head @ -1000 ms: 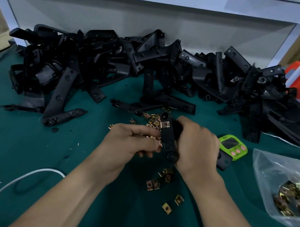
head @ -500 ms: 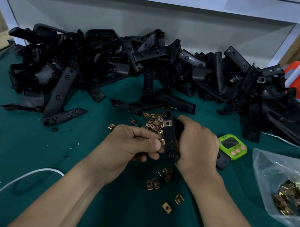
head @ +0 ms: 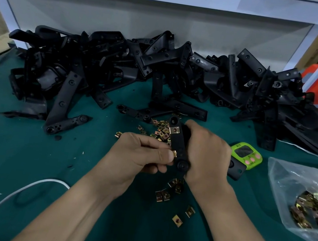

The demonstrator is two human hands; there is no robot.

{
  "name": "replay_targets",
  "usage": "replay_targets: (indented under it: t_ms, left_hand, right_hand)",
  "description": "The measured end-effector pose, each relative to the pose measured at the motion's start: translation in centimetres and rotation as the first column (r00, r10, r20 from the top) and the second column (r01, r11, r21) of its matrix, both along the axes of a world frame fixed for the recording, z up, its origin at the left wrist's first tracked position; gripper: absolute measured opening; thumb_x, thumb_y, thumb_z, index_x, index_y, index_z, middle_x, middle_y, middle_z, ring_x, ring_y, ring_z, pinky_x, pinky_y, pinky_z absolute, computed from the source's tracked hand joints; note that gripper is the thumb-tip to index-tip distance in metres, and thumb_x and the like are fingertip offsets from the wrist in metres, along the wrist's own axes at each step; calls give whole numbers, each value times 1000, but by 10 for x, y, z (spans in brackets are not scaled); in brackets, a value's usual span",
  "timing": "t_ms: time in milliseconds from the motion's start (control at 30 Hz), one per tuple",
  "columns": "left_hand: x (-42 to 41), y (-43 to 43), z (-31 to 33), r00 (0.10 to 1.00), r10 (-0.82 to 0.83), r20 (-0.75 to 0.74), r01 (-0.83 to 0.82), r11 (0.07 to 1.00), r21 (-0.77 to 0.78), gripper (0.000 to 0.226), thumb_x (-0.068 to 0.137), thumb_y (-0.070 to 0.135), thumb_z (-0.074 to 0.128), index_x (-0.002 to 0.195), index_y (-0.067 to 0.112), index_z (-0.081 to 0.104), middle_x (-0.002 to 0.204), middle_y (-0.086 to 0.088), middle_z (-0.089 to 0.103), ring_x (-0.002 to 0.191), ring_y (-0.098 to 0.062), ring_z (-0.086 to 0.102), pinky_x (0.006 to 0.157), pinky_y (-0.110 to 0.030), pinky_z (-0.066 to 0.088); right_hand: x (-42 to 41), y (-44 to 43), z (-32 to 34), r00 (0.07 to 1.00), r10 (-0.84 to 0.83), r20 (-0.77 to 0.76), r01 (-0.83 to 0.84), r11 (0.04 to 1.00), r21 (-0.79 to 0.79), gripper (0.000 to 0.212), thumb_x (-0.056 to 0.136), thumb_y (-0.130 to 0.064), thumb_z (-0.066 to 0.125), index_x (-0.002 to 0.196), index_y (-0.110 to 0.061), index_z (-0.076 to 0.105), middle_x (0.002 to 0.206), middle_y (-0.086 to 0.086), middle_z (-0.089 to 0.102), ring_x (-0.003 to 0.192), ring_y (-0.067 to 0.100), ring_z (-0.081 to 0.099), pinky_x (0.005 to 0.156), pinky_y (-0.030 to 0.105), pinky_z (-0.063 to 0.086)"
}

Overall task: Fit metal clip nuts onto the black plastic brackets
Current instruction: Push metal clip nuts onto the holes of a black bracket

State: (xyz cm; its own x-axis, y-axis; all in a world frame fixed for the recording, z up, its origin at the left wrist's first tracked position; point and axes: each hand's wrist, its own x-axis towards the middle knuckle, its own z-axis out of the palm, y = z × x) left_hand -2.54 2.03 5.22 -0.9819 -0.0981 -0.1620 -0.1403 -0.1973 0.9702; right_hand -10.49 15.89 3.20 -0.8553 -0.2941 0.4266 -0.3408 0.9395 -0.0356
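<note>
At mid-table, just above the green mat point(head: 24, 151), a black plastic bracket point(head: 178, 146) stands roughly upright between both hands. One clip nut point(head: 174, 130) sits fitted on its upper end, below the top hole. The right hand point(head: 206, 155) wraps the bracket from the right, fingers curled behind it. The left hand point(head: 142, 155) pinches a second clip nut point(head: 174, 153) between thumb and forefinger against the bracket's lower left edge. Whether it is seated cannot be told, as the fingertips cover most of it. Beyond the hands, loose clip nuts point(head: 160, 130) lie scattered on the mat, with more under the wrists. A heap of black brackets point(head: 162, 68) runs along the back of the table. A green timer point(head: 246, 153) lies just right of the right hand, and a clear bag point(head: 290, 182) of clip nuts lies at far right. A white cable point(head: 17, 191) curves across the near left.
</note>
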Motion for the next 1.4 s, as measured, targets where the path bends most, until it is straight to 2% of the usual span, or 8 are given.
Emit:
replay_targets:
  t_ms: [200, 467, 600, 700, 833, 1033, 1200, 1400]
  left_hand:
    - [-1, 7, 0, 1000, 25, 1, -25, 1000, -15, 19, 72, 7, 83, 58, 17, 76, 62, -5, 68, 50, -10, 62, 46, -16, 46]
    - [2, 4, -5, 998, -68, -7, 69, 991, 112, 20, 57, 29, 92, 62, 19, 75, 66, -2, 69, 57, -7, 64, 53, -16, 49]
    - [0, -8, -5, 988, -156, 8, 152, 968, 198, 27, 77, 41, 77, 85, 17, 83, 82, -4, 77, 70, -9, 71, 61, -18, 55]
    - [-1, -22, -7, 984, -175, 27, 163, 954, 253, 37, 72, 33, 79, 103, 12, 82, 97, -11, 79, 79, -14, 76, 65, -22, 59]
    - [-2, -21, -12, 977, -211, 22, 201, 956, 212, 32, 65, 24, 84, 95, 11, 83, 93, -13, 78, 78, -17, 75, 65, -22, 59]
    - [-2, -13, -12, 972, -237, -7, 235, 961, 147, 47, 50, 42, 100, 77, 9, 79, 77, -11, 74, 69, -14, 71, 61, -20, 56]
    - [0, -10, -11, 983, -184, 0, 183, 980, 72, 15, 63, 26, 88, 69, 15, 79, 70, -6, 72, 64, -11, 68, 60, -19, 54]
    - [-2, -1, -5, 999, -50, -5, 50, 999, 2, 13, 75, 22, 79, 79, 10, 81, 80, -11, 75, 69, -15, 69, 62, -21, 55]
  right_hand:
    - [7, -5, 0, 992, 114, 49, -110, 991, -76, 22, 81, -43, 64, 95, -31, 52, 81, -6, 64, 76, 22, 66, 58, 30, 29]
    - [20, -7, 0, 943, 266, 198, -207, 939, -275, 24, 65, -38, 52, 84, -31, 38, 72, -9, 56, 75, 28, 64, 56, 31, 26]
    - [13, -10, 1, 980, 140, 144, -103, 966, -237, 18, 82, -35, 64, 89, -34, 48, 77, -8, 62, 79, 23, 66, 58, 31, 29]
    - [6, -7, -1, 993, 70, 91, -52, 981, -189, 19, 84, -29, 64, 100, -34, 57, 82, -7, 67, 82, 22, 68, 59, 32, 31]
    - [4, -7, 1, 998, 53, 41, -44, 978, -203, 8, 85, -34, 62, 92, -33, 58, 76, -7, 65, 74, 20, 65, 57, 32, 26]
    - [9, -11, 1, 995, 66, -80, -81, 977, -197, 17, 77, -35, 72, 78, -28, 57, 65, -6, 61, 60, 20, 59, 55, 30, 22]
    - [9, -10, -2, 987, 19, -162, -46, 985, -168, 25, 64, -34, 83, 73, -28, 61, 57, -8, 58, 51, 18, 57, 53, 25, 22]
    - [5, -5, 1, 997, 26, -69, -37, 986, -163, 28, 69, -33, 82, 87, -27, 61, 69, -6, 63, 62, 20, 61, 56, 29, 27]
